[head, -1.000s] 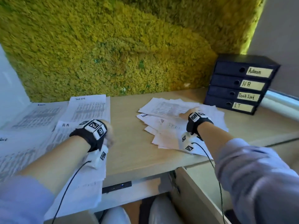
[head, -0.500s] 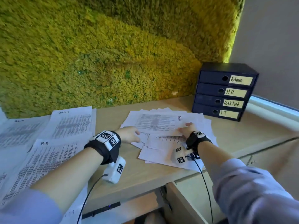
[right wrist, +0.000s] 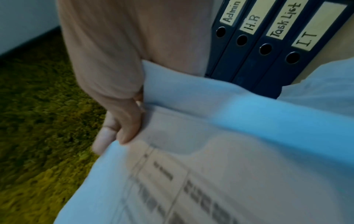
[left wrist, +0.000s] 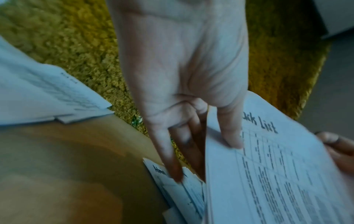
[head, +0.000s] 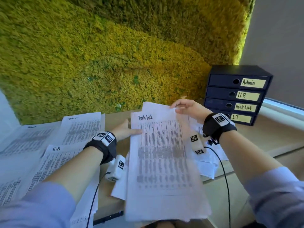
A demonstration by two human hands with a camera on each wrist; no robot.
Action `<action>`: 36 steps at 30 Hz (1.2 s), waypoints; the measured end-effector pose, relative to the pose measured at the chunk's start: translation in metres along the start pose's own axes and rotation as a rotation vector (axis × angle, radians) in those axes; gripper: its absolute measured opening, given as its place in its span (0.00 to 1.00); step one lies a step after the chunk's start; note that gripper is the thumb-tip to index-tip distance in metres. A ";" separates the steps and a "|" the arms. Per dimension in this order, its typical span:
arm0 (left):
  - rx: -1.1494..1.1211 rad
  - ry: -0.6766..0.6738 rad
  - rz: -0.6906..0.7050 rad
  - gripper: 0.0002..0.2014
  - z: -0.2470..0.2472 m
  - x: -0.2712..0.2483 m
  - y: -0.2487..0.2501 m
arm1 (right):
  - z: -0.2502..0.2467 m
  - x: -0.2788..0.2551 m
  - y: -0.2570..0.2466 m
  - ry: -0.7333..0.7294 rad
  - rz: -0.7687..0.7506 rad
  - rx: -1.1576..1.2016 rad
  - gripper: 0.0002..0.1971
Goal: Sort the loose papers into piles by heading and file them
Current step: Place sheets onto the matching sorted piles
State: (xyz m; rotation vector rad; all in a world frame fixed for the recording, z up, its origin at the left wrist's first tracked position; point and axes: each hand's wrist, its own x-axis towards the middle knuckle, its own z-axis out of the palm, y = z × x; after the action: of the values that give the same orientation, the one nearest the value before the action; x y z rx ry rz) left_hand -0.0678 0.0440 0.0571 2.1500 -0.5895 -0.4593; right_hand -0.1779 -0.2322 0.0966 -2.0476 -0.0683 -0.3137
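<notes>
The right hand pinches the top right corner of a sheet headed "Task List", thumb in front and fingers curled behind the paper. The left hand takes the sheet's left edge near the top: its thumb lies on the printed face and the straight fingers run behind, so the edge is clamped between them. The sheet is lifted off the counter and tilted toward the person, hanging between the two hands; its lower part is blurred.

Under and to the right of it lies the loose heap of unsorted papers, one with a heading that starts "Adm" showing in the left wrist view. At the left of the counter lie sorted piles: one headed "Task List" at the back, one headed "H.R" nearer, and a further pile at far left whose heading is too blurred to read.

At the back right stands a stack of four dark blue files, labelled from the top Admin, H.R, Task List and I.T. A moss wall rises behind the counter.
</notes>
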 end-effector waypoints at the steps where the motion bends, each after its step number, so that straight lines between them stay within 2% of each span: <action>1: -0.108 -0.060 -0.022 0.25 0.002 -0.002 -0.004 | 0.000 0.001 -0.003 0.033 -0.023 0.002 0.07; 2: -0.204 -0.118 -0.042 0.18 0.004 -0.006 -0.006 | 0.001 0.002 -0.006 0.070 -0.037 -0.012 0.07; 3: -0.272 -0.145 -0.054 0.15 0.007 -0.006 -0.009 | 0.002 0.004 -0.006 0.104 -0.046 -0.039 0.08; 6: -0.295 -0.151 -0.030 0.14 0.014 -0.011 -0.012 | 0.009 0.009 0.001 0.212 -0.013 -0.088 0.11; 8: -0.158 -0.049 0.058 0.13 0.018 -0.013 -0.007 | 0.017 0.016 0.006 0.299 -0.006 -0.253 0.13; 10: 0.022 0.112 0.190 0.13 0.022 -0.014 -0.001 | 0.026 0.021 0.006 0.358 -0.038 -0.641 0.15; 11: 0.074 0.177 0.259 0.14 0.023 -0.014 0.000 | 0.033 0.022 0.002 0.363 -0.068 -0.773 0.16; 12: 0.108 0.229 0.312 0.16 0.025 -0.016 0.002 | 0.041 0.024 -0.004 0.333 -0.122 -0.810 0.18; 15: 0.183 0.360 0.384 0.14 0.031 -0.017 0.000 | 0.064 0.024 -0.015 0.156 -0.335 -0.599 0.21; 17: 0.193 0.439 0.436 0.11 0.030 -0.019 -0.005 | 0.076 0.025 -0.012 0.103 -0.341 -0.606 0.19; 19: 0.147 0.474 0.471 0.15 0.027 -0.018 -0.011 | 0.082 0.024 -0.009 0.094 -0.299 -0.593 0.13; 22: 0.120 0.301 0.404 0.21 0.025 -0.016 -0.014 | 0.083 0.021 -0.006 0.256 -0.251 -0.465 0.05; 24: 0.185 0.150 0.306 0.22 0.028 -0.013 -0.019 | 0.079 0.021 -0.004 0.366 -0.189 -0.380 0.08; 25: 0.195 0.121 0.282 0.22 0.029 -0.012 -0.023 | 0.076 0.020 -0.003 0.403 -0.159 -0.371 0.10; 28: 0.085 0.190 0.266 0.21 0.028 -0.007 -0.038 | 0.060 0.018 0.002 0.555 -0.099 -0.421 0.17; 34: -0.232 0.466 0.156 0.24 0.015 -0.002 -0.058 | 0.015 0.006 0.016 0.784 0.012 -0.277 0.12; 36: -0.378 0.500 0.130 0.26 0.013 -0.001 -0.058 | 0.007 0.007 0.021 0.828 0.050 -0.272 0.12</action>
State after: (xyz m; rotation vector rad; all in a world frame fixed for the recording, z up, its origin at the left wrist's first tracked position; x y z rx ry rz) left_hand -0.0607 0.0679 0.0027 1.7567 -0.3236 0.0458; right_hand -0.1659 -0.2368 0.0772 -2.0222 0.5571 -1.1585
